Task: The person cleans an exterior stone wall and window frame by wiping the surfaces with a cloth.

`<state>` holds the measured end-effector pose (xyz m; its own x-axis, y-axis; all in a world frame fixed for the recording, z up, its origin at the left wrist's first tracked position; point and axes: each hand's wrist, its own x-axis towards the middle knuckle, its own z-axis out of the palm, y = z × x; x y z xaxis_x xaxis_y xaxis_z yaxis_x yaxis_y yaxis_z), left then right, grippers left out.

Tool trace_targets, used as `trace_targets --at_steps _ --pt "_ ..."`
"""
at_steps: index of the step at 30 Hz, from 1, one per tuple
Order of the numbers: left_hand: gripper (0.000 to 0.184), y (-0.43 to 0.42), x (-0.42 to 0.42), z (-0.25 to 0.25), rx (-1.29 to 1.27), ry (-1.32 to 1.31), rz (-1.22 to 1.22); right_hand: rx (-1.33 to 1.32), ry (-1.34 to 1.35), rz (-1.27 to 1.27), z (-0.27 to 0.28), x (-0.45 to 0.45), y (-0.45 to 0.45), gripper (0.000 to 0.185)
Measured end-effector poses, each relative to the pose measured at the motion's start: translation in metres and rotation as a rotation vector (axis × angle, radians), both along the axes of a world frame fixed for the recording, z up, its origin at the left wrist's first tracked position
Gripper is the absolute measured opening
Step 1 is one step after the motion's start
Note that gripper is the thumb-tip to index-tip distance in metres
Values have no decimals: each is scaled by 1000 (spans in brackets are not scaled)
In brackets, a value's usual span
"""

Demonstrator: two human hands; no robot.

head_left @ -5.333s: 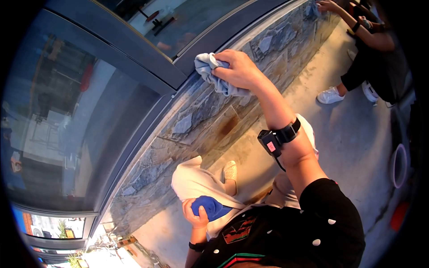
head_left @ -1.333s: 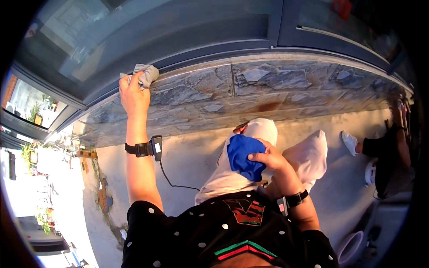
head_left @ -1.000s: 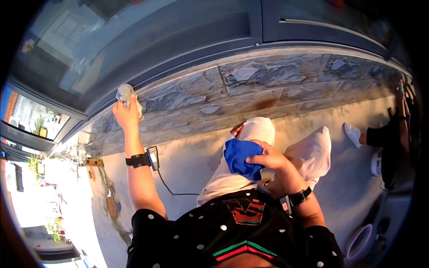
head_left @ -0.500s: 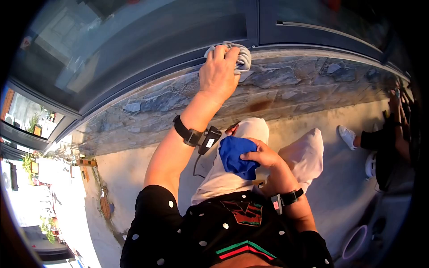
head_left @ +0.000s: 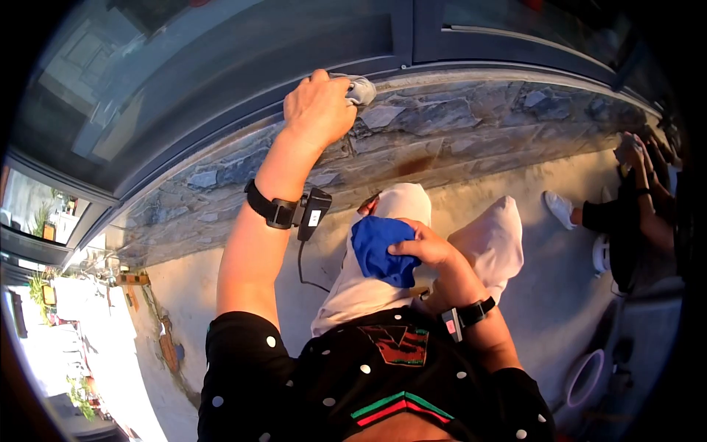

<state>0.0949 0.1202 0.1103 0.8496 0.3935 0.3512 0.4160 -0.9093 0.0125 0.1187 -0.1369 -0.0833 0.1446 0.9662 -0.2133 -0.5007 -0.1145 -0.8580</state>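
Note:
My left hand [head_left: 317, 110] is closed over a grey cloth [head_left: 362, 90], whose bunched end sticks out to the right of my fingers. Hand and cloth press on the narrow sill [head_left: 442, 76] along the bottom of the dark window frame [head_left: 254, 99]. Down at my thigh, my right hand [head_left: 420, 247] grips a blue cloth [head_left: 381, 252] by its right side, thumb on top. The blue cloth is crumpled and lies against my light trousers [head_left: 405, 202]. My left fingertips are partly hidden behind the hand.
Under the sill runs a stone-faced wall [head_left: 442, 118], down to a concrete floor [head_left: 199, 283]. At the right another person in dark clothes crouches, with a white shoe [head_left: 560, 209] showing. A pale hoop-like rim [head_left: 585, 378] is at lower right.
My left hand has slid left along the sill with the grey cloth, and less of the cloth shows. My right hand still holds the blue cloth. The other person's hands have shifted.

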Motion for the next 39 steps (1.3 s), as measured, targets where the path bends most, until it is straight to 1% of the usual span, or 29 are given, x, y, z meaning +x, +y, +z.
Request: trace_targets --at_steps 3,5,7,8,10,11,12,14,15,18,20,21,22,25,26,30,32,34,36,38,39 --pt "37 11 -23 14 -124 90 124 -1 -3 0 2 -2 -2 52" --pt "38 17 -34 16 -143 123 148 -17 -112 38 4 -1 -5 52" --pt "40 17 -39 10 -77 -43 151 -4 -97 31 6 -2 -5 50" --pt "40 15 -37 7 -76 -40 150 5 -84 29 6 -2 -5 49" --pt "44 -1 -25 3 -18 -224 14 4 -79 42 3 -1 -2 49" --pt "43 -7 -14 -4 58 -319 -78 3 -78 55 1 0 -1 48" --pt "43 -14 -6 -7 110 -297 -152 2 -81 55 0 0 -1 48" --pt "40 -18 18 -24 64 -285 -274 21 -47 54 0 2 1 49" --pt "40 -21 23 -24 65 -290 -278 21 -52 50 -1 3 2 49" --pt "41 -24 33 -15 6 -211 -260 -7 -28 27 -2 1 4 54" --pt "44 -25 32 -3 -109 -33 -136 -12 -40 12 2 1 2 51" --pt "44 -25 31 2 -116 21 -132 -17 -38 10 1 1 2 51" --pt "44 -24 30 6 -121 21 -134 -7 -13 15 -1 2 2 51" --pt "45 -21 25 18 -147 174 -65 -1 16 6 -1 0 2 51" --pt "45 -20 22 20 -147 172 -67 1 23 -6 0 0 2 51" --pt "47 -14 6 34 -196 271 -1 6 -3 -7 1 -1 0 52" --pt "47 -13 -7 43 -239 376 85 18 -53 0 -1 -1 -1 51" --pt "47 -1 -25 35 -238 366 120 15 -66 11 -4 -1 -1 51" --pt "47 10 -42 25 -167 223 123 13 -78 16 -7 -1 -1 50" --pt "48 10 -48 17 -197 176 133 16 -137 24 -8 -1 0 50" --pt "47 8 -47 13 -210 44 64 16 -136 24 -7 0 0 50"
